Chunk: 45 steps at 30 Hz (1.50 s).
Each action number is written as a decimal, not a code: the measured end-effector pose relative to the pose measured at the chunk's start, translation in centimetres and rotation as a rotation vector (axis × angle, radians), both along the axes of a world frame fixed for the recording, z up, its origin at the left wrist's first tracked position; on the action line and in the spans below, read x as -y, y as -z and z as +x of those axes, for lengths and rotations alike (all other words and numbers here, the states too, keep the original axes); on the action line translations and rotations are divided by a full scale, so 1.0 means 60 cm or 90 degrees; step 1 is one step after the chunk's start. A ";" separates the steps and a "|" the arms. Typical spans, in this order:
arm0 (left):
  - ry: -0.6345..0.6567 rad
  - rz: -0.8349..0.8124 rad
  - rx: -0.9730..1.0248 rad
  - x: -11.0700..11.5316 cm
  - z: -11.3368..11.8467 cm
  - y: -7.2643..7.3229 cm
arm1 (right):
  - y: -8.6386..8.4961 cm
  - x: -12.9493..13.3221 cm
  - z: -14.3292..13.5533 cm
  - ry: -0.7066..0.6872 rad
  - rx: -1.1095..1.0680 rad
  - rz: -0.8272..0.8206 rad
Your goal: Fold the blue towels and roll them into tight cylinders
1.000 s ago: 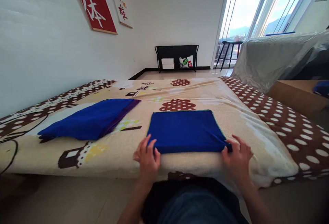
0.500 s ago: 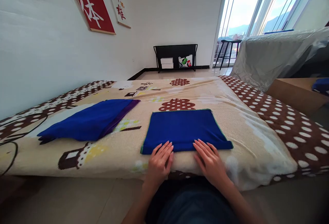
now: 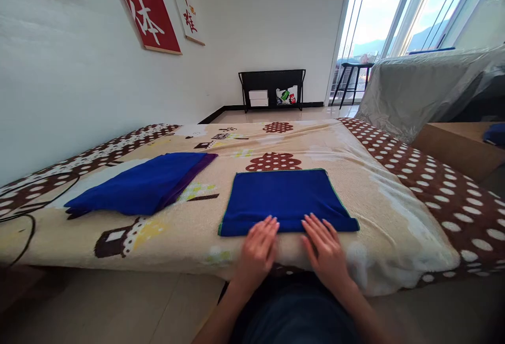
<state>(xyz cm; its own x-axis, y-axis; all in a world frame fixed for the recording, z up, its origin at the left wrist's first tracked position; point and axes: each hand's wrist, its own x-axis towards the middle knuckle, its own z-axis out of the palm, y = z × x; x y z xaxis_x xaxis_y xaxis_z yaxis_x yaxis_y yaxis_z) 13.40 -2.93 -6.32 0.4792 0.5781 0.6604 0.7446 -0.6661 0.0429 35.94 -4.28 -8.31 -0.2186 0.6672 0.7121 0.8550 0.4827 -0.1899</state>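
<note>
A blue cloth [image 3: 284,196] with green-stitched edges lies spread on the patterned blanket, its near edge folded or rolled over into a thick strip. My left hand [image 3: 259,244] rests with stretched fingers on that near edge, left of its middle. On the same edge, a little to the right, my right hand [image 3: 321,239] lies with its fingers out flat. Neither hand grips anything. To the left is a folded pile of blue and purple cloths [image 3: 138,183], apart from both hands.
The cream blanket [image 3: 379,249] with brown dotted borders covers the bed. Black cables [image 3: 29,239] lie at its left edge. A cardboard box [image 3: 450,147] and plastic-covered furniture [image 3: 418,86] stand to the right. A black rack [image 3: 272,78] is against the far wall.
My left hand has slid right along the cloth's near edge, closer to my right hand. The right hand has barely moved, and the view has shifted slightly.
</note>
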 end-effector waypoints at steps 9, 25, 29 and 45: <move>-0.100 -0.081 -0.026 -0.023 -0.031 -0.010 | -0.014 -0.030 0.000 0.059 0.007 -0.040; -0.141 -0.037 0.001 -0.036 -0.225 -0.010 | 0.038 -0.019 0.156 0.194 -0.003 0.068; -0.128 -0.046 0.043 -0.020 -0.237 -0.026 | 0.045 -0.003 0.188 0.119 -0.014 0.086; -0.122 -0.186 0.055 -0.017 -0.245 -0.024 | 0.029 -0.025 0.256 0.043 -0.046 -0.127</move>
